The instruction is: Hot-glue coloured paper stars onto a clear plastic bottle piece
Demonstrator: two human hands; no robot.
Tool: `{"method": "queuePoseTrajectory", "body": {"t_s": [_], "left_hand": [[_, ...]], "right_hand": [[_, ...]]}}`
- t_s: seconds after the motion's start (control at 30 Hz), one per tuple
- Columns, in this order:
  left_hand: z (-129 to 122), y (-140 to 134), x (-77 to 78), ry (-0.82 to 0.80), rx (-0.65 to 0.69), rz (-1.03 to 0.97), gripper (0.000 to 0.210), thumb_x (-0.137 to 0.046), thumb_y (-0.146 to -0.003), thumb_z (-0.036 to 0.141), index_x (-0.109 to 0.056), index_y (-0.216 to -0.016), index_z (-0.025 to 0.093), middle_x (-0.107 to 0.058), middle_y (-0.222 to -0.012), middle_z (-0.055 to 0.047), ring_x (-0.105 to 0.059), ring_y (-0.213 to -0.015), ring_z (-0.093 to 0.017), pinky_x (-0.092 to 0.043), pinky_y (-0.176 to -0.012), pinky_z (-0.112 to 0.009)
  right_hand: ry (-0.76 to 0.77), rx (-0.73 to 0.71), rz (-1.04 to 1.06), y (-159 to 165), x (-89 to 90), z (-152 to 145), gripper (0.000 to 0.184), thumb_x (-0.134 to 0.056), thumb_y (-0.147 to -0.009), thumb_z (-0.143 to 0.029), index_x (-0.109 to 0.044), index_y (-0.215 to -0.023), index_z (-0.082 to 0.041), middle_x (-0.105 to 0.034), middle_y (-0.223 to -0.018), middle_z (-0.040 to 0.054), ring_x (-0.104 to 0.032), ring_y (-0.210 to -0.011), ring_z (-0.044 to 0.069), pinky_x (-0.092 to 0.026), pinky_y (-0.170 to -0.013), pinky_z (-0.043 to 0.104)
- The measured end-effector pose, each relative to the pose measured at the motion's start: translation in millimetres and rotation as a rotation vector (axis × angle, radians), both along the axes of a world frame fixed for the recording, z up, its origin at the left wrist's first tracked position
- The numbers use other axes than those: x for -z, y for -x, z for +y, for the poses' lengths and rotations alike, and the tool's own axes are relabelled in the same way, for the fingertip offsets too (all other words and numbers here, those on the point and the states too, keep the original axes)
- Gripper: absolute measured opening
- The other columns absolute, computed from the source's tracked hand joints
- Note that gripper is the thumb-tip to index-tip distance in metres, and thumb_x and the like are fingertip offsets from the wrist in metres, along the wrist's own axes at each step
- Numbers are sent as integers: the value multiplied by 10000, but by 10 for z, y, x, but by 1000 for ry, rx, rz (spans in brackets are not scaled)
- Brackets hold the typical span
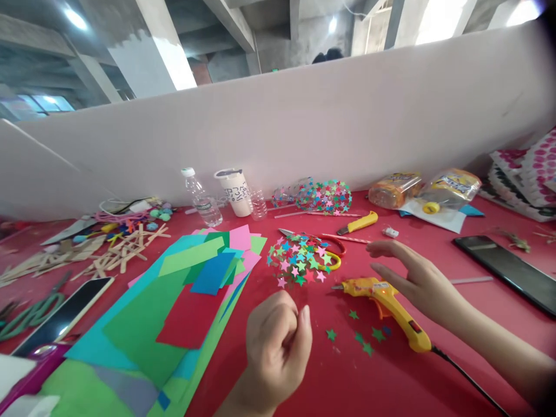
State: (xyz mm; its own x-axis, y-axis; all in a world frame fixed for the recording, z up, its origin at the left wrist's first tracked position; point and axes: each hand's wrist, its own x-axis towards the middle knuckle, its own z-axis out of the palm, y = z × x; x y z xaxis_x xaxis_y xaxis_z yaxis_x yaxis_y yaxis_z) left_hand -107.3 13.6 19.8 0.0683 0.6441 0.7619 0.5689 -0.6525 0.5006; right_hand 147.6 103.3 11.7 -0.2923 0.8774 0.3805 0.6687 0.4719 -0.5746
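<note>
My left hand (278,344) is closed in a fist near the front of the table, its thumb against the curled forefinger; anything inside is hidden. To its left lies a stack of coloured paper (143,318). My right hand (408,278) hovers with fingers apart beside the yellow hot glue gun (391,301), holding nothing. Several loose green stars (368,348) are scattered near the glue gun. Beyond my left fist sits a rounded piece covered in colourful stars (297,260). Scissors (334,262) with red and yellow handles lie partly behind it.
A yellow utility knife (360,223) lies farther back. Along the white partition (304,133) stand a water bottle (202,200), a cup (234,194) and a star-covered bottle (325,197). Wooden sticks (124,255) are at left, a phone (508,272) at right. The glue gun's cord (469,382) runs toward me.
</note>
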Motion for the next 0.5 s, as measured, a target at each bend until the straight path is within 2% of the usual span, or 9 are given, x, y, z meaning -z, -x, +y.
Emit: {"method": "queuePoseTrajectory", "body": {"t_s": [0.07,0.13,0.23,0.33,0.5], "left_hand": [[-11,-29,38,63,3,122,365,-501,-850,17,-266,-662,223,-271,-576,70,-328,-500,-88,-257,-501,-251],[8,-35,83,145,-21,144,310,-453,-904,73,-312,-674,224,-318,-553,72,-351,-477,-88,-269,-496,-254],[33,-24,115,227,-67,74,299,-373,-957,128,-360,-673,220,-359,-530,68,-373,-454,-88,-291,-492,-249],[21,-13,97,241,-95,-26,315,-332,-976,148,-362,-670,217,-344,-532,68,-365,-456,-90,-296,-494,-249],[2,-31,109,244,34,-114,244,-309,-986,162,-370,-756,220,-385,-627,50,-378,-522,-99,-313,-514,-248]], "right_hand": [[-5,-32,-24,3,22,0,240,-495,-927,-383,-553,-1085,-213,-657,-1036,89,-635,-944,244,-509,-754,369],[-13,-82,-50,22,7,-7,187,-500,-926,-322,-569,-1052,-202,-652,-1007,81,-625,-932,224,-497,-784,358],[-26,-173,-92,57,-36,-39,135,-495,-928,-261,-593,-991,-192,-641,-949,68,-609,-880,195,-487,-770,326],[-45,-269,-139,89,-70,-80,134,-481,-934,-225,-607,-954,-186,-631,-938,69,-589,-865,184,-477,-764,310],[-59,-365,-274,104,-171,-134,115,-498,-917,-176,-612,-934,-181,-622,-934,75,-555,-864,192,-444,-794,337]]}}
